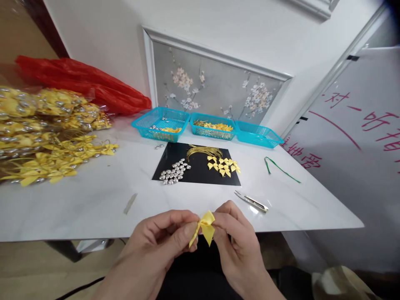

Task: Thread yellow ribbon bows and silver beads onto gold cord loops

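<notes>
A yellow ribbon bow [206, 227] is held between my two hands, just in front of the table's near edge. My left hand [165, 241] is closed, its thumb and forefinger pinching the bow's left side. My right hand [234, 239] is closed as well, its fingertips at the bow's right side. Beyond them a black mat [196, 173] carries silver beads [175, 171], thin gold cords [204, 152] and several small yellow bows [223, 166]. Thread snips [251, 202] lie to the right, nearest my right hand.
Three blue baskets [259, 135] line the wall; the left and middle ones hold parts. Bagged and loose yellow bow strings [53, 162] pile up at the left by a red bag [84, 83]. A green tie [283, 170] lies right, beside a whiteboard [353, 200].
</notes>
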Demonstrator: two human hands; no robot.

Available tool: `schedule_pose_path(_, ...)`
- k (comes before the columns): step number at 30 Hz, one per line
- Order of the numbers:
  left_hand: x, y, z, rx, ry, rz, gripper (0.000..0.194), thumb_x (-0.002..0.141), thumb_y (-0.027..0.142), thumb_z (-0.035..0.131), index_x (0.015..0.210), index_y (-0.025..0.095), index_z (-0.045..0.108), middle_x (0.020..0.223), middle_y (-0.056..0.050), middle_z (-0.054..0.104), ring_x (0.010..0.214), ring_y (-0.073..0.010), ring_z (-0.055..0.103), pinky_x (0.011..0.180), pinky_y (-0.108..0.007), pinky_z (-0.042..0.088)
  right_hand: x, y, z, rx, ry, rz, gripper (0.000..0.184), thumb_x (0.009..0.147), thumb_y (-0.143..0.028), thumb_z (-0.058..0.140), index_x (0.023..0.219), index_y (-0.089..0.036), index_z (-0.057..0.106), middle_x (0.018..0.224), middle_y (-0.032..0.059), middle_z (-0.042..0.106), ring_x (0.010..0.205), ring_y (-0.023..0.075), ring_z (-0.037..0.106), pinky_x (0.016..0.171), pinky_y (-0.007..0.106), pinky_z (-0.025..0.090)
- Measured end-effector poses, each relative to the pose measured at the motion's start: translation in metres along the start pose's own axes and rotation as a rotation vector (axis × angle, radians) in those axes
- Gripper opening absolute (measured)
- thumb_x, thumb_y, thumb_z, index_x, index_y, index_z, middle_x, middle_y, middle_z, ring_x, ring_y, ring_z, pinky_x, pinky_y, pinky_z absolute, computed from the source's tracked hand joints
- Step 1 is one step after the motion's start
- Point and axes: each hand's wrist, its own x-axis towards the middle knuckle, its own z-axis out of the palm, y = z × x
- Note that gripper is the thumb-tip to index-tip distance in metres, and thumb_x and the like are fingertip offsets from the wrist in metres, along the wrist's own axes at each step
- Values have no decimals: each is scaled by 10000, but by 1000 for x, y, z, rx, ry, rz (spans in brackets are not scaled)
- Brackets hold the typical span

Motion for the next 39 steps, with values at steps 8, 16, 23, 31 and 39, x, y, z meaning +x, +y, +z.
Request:
schedule_pose_path(8, -3, 4, 7, -48, 12, -19, 189, 681, 359, 881, 757, 204, 805, 689, 4, 684, 676, -108, 562, 657, -167, 509, 0, 0, 0, 8, -21, -1, 295, 966, -63, 430, 967, -217, 682, 791, 14, 486, 700, 150, 515, 581, 251, 431)
schedule_pose_path(16, -1, -1, 1, -69, -39, -60, 157, 714, 339, 865, 775, 208, 806, 707, 5, 680, 689, -107, 573, 660, -158, 516, 3, 1, 4, 19, -2, 17, 261, 953, -76, 482, 878, -229, 680, 757, 1, 517, 675, 134, 531, 579, 231, 432)
schedule_pose_path(23, 0, -2, -2, -38, -24, -48, 161, 726, 343, 855, 806, 211, 810, 714, -1, 675, 703, -118, 569, 675, -170, 523, 2, -1, 4, -5, 7, -15, 264, 953, -74, 463, 887, -230, 665, 753, -1, 503, 661, 136, 521, 562, 233, 425)
schedule_pose_path(31, -6, -1, 2, -104, 34, -59, 203, 661, 337, 897, 785, 200, 813, 702, -4, 682, 682, -117, 581, 655, -180, 527, -1, 2, 5, -16, -4, -12, 290, 955, -59, 422, 907, -230, 650, 769, 4, 487, 684, 147, 502, 567, 244, 418)
schedule_pose_path(39, -8, 8, 13, -81, 64, -43, 196, 639, 332, 902, 723, 184, 803, 638, -1, 654, 651, -115, 545, 642, -185, 500, 0, 0, 5, -15, 3, 0, 271, 940, -57, 450, 867, -221, 652, 752, 5, 505, 666, 145, 517, 561, 243, 425)
